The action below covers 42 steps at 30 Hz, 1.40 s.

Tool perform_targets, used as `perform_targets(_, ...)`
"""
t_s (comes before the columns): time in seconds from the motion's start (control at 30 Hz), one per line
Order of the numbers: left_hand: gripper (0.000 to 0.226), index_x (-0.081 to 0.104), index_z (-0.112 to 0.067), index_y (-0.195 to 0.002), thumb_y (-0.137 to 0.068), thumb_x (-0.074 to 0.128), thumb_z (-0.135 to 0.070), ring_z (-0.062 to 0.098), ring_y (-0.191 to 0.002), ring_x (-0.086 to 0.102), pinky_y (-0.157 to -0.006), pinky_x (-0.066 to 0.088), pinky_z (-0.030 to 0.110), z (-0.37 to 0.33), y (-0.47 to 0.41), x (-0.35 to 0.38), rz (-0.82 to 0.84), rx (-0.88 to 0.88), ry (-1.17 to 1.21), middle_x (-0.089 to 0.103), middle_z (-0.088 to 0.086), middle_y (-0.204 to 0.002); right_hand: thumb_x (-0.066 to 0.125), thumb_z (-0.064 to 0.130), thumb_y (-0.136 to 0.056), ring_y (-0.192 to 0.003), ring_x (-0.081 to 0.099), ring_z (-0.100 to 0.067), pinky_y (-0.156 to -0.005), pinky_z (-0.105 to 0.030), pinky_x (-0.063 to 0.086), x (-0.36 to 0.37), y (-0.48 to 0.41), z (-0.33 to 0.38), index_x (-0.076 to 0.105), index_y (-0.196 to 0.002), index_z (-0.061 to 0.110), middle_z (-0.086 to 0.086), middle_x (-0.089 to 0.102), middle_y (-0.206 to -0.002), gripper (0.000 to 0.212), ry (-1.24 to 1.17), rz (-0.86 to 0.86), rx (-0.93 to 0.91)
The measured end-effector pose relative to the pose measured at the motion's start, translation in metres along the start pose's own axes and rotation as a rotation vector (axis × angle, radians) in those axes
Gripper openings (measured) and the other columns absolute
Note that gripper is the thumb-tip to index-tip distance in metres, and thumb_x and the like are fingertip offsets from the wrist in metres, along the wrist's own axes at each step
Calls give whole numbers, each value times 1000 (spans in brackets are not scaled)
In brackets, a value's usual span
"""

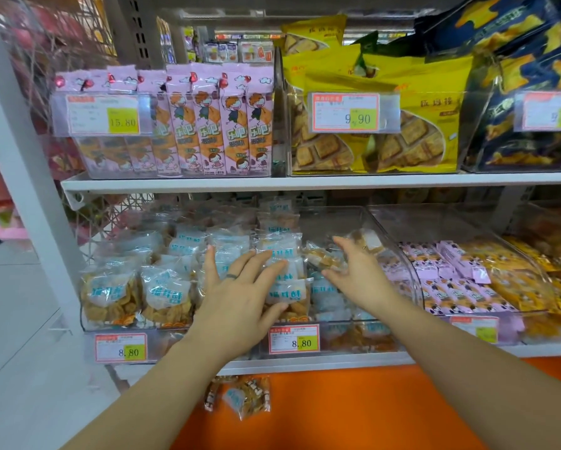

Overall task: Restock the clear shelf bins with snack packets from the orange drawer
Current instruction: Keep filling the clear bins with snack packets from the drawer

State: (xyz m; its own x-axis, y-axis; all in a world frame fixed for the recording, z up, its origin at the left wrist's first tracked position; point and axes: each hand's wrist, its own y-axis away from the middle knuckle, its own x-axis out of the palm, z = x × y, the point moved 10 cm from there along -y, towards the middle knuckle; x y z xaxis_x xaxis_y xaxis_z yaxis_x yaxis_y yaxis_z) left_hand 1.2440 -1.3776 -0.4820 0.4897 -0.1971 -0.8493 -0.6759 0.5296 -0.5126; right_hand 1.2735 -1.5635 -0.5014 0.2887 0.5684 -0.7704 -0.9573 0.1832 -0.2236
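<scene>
My left hand lies flat with spread fingers on the clear snack packets with pale blue labels stacked in a clear bin on the lower shelf. My right hand reaches into the neighbouring clear bin, fingers extended beside a small packet of brown snacks; I cannot tell whether it touches the packet. Below the shelf, the orange drawer shows a few small packets at its left end.
The upper shelf holds bins of pink packets, yellow biscuit bags and dark blue bags. Pink and yellow small packs fill the lower right bins. Price tags hang on the bin fronts. A white upright post stands at the left.
</scene>
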Motion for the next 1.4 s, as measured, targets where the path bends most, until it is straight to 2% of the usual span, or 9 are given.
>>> perform_targets(0.13,51,47,-30,-128,-86,36,-57,21,-120,57,-108,7,63,-2,-1,-6,-9,5,64,57,-2,-132,63,4,-88,-69,64,-10,-52,-6,45,-2,-9,-14,65,-102,13,-10,65,-112,16,-242,-86,68)
perform_targets(0.2,47,49,-31,-126,-88,37,-54,19,-118,57,-110,6,61,-5,-2,-13,-21,22,111,57,-4,-130,62,1,-87,-61,63,-4,-54,-10,49,-24,-2,-20,63,-87,17,-8,68,-101,16,-379,-219,64)
perform_targets(0.4,41,48,-34,-132,-95,38,-50,2,-115,51,-115,20,33,-19,-7,-42,-73,-44,416,56,-18,-122,65,-4,-83,-95,62,7,-77,-10,50,-87,61,14,64,-83,30,13,65,-108,34,-397,-349,-291)
perform_targets(0.5,50,34,-43,-136,-89,44,-55,-11,-102,53,-86,41,10,-22,-11,-46,13,-223,886,52,-28,-118,65,-7,-81,-105,55,11,-81,-6,47,-100,95,38,69,-88,21,14,58,-116,29,-240,-380,-516)
perform_targets(0.7,23,67,-25,-106,-85,63,-31,17,-80,68,-68,54,28,-36,-11,-19,238,-388,1472,73,4,-96,55,12,-82,-104,57,7,-77,-6,45,-85,118,56,72,-87,19,2,61,-121,19,-252,-321,-705)
perform_targets(0.87,28,67,-16,-100,-74,66,-25,14,-75,70,-64,54,24,-30,-1,-7,376,-462,1652,74,4,-90,53,15,-88,-116,53,5,-84,-12,50,-69,105,50,68,-102,23,3,60,-123,23,-235,-223,-730)
perform_targets(1.0,20,60,-13,-106,-87,63,-14,18,-80,72,-65,57,28,3,0,-5,201,-625,1614,74,7,-96,57,13,-90,-125,47,-12,-104,-37,43,-58,53,19,63,-118,21,4,51,-137,30,107,-203,-472)
perform_targets(1.2,17,57,-16,-107,-91,62,-16,20,-88,72,-82,56,41,27,-1,0,84,-746,1558,73,6,-100,47,16,-93,-146,-8,-26,-115,-58,-1,-14,-13,-33,52,-133,25,-4,-9,-160,41,1089,307,-101)
perform_targets(1.4,17,56,-18,-105,-90,64,-18,20,-84,72,-73,56,37,39,-2,2,39,-783,1583,72,6,-98,53,15,-90,-140,27,-24,-115,-53,8,-23,-18,-15,53,-133,22,-6,30,-153,44,1026,98,-345)
